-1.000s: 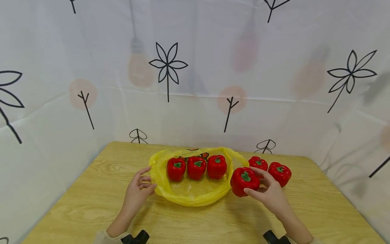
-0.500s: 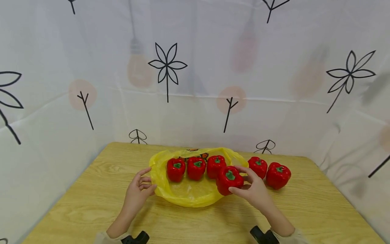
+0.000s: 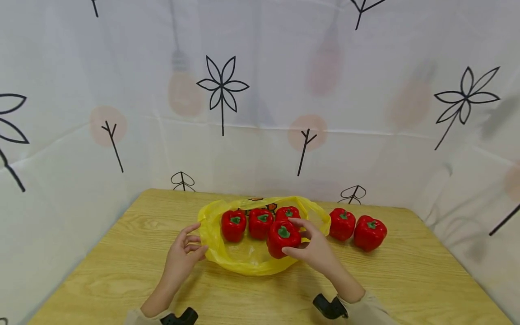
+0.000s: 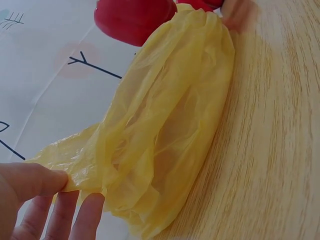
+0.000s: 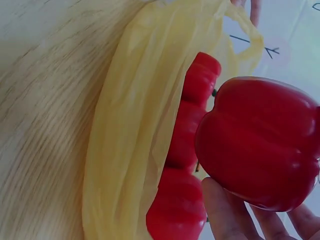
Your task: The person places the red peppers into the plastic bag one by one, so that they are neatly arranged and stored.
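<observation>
A yellow plastic bag (image 3: pixel 253 267) lies with its mouth spread wide on the table. Three red bell peppers stand in a row inside it: a left one (image 3: pixel 233 229), a middle one (image 3: pixel 258 228) and a right one (image 3: pixel 287 211), partly hidden. My right hand (image 3: pixel 316 251) grips another red bell pepper (image 3: pixel 279 243) above the bag's opening; in the right wrist view this held pepper (image 5: pixel 260 145) is higher than the bag's rim. At the left edge of the bag, my left hand (image 3: pixel 183 253) pinches the plastic between thumb (image 4: pixel 37 181) and fingers.
Two more red bell peppers, one nearer the bag (image 3: pixel 342 225) and one farther right (image 3: pixel 370 234), stand beside each other on the wooden table (image 3: pixel 410 271). Behind the table hangs a white patterned cloth (image 3: pixel 260 158).
My right hand has carried the bell pepper leftward, from the bag's right rim to over its opening. The left hand has stayed at the left edge.
</observation>
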### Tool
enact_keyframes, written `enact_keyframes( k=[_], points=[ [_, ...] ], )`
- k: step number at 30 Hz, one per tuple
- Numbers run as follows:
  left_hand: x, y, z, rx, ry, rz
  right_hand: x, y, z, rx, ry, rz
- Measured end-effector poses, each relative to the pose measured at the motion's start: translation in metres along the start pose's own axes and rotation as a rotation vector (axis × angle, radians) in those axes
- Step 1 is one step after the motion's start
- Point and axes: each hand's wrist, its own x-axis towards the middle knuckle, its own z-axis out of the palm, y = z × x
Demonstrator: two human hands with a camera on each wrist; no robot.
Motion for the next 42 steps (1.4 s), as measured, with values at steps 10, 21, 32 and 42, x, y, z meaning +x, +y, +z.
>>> enact_keyframes(
  k=[10, 21, 32, 42],
  points=[
    [-0.001, 0.001, 0.001, -0.011, -0.009, 0.012, 0.009, -0.005, 0.018, -0.002, -0.046, -0.031],
    [-0.001, 0.0, 0.002, 0.005, -0.002, 0.017, 0.021, -0.009, 0.044, -0.027, -0.059, -0.033],
    [0.0, -0.002, 0.002, 0.012, -0.007, 0.012, 0.026, -0.01, 0.073, -0.071, -0.072, -0.017],
    [-0.001, -0.003, 0.003, 0.014, -0.004, 0.016, 0.027, -0.013, 0.102, -0.078, -0.012, 0.006]
  ],
)
